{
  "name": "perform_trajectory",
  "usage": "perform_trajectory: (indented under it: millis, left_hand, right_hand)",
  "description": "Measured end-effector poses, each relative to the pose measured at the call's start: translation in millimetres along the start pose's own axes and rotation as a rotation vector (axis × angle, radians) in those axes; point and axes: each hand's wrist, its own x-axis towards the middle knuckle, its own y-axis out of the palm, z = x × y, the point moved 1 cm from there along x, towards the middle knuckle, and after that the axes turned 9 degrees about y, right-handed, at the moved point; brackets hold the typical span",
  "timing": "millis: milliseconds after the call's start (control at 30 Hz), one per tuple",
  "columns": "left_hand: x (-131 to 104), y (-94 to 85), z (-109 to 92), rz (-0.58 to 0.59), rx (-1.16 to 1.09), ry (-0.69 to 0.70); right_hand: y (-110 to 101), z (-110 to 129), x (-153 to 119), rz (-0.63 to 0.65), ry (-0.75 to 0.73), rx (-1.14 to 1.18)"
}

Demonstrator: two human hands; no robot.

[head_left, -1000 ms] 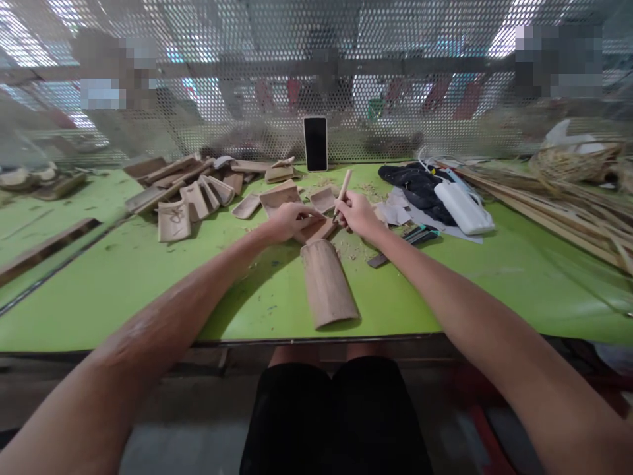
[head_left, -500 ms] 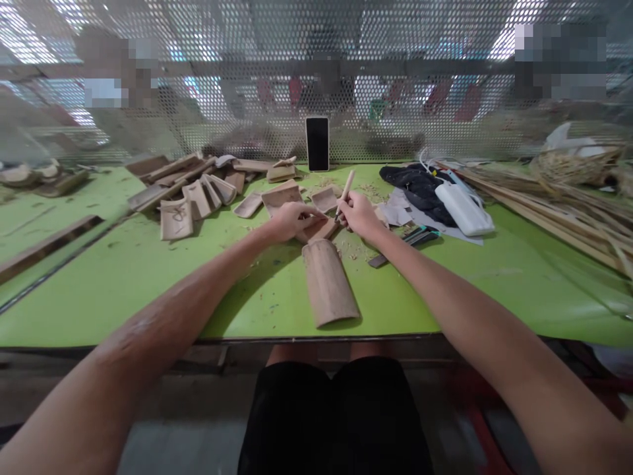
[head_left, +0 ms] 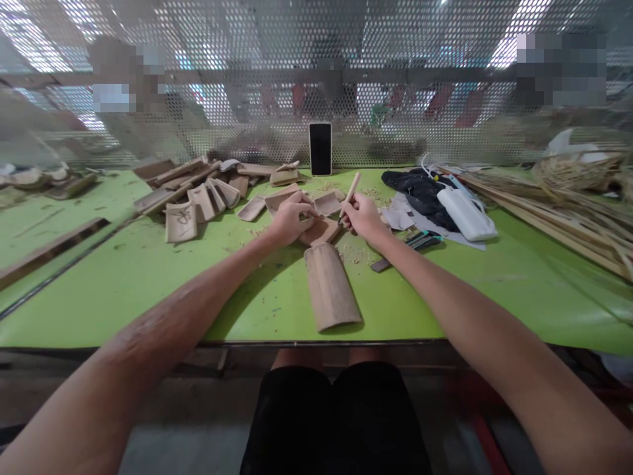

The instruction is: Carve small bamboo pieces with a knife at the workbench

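My left hand [head_left: 291,219] grips the left and far side of a small curved bamboo piece [head_left: 324,231], fingers bent over it. In my right hand [head_left: 362,218] is a slim carving knife [head_left: 353,186], its pale wooden handle leaning up and its dark tip down at the piece's right edge. Whether the tip touches the wood I cannot tell. A larger half-round length of bamboo [head_left: 333,290] lies hollow side down just in front, its far end against the small piece. Pale shavings [head_left: 357,254] are scattered to the right.
Several cut bamboo pieces [head_left: 180,223] are heaped at left. A phone [head_left: 320,149] stands upright against the perforated metal screen [head_left: 277,99]. To the right lie a dark-handled tool [head_left: 422,240], black cloth [head_left: 420,194], a white power bank [head_left: 467,213] and long bamboo strips [head_left: 544,221]. People sit behind the screen.
The whole view has shifted slightly downward and to the right. Both hands keep their holds, and the knife stays at the right edge of the small piece.
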Motion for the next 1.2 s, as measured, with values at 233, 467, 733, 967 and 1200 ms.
perform_trajectory:
  millis: [233, 467, 733, 967, 1200]
  left_hand:
    - [1, -2.1, -2, -0.041, -0.001, -0.002]
    - [2, -3.3, -7, -0.056, -0.013, -0.002]
    - [1, -3.7, -9, -0.103, -0.029, -0.042]
    - [2, -3.5, -6, -0.114, -0.035, -0.180]
    - [2, -0.9, -5, -0.089, -0.081, -0.177]
  right_hand:
    - [-2, 5, -2, 0.004, -0.042, 0.035]
    - [-5, 11, -5, 0.018, -0.061, 0.156]
    - [-5, 15, -9, 0.080, 0.007, 0.273]
    - [-6, 19, -12, 0.159, 0.038, 0.333]
    - [-4, 21, -15, 0.205, 0.108, 0.359]
